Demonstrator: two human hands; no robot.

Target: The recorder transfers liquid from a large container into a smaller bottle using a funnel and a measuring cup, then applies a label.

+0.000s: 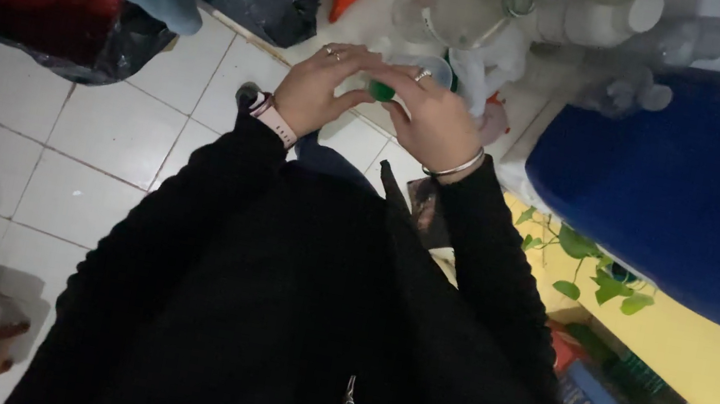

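Right, upper centre of frame, my left hand (pixel 316 86) and right hand (pixel 434 117) pinch a small green cap (pixel 382 91) between fingertips.

Dim room, light falling from the top of the view

We see the white floor tiles (pixel 105 137) greyed and shadowed at lower left, our black sleeves (pixel 281 316) swallowed into near-featureless dark, the clear plastic bottles (pixel 550 19) at top soft and washed out, and the blue barrel (pixel 707 194) slightly blurred at the edge.
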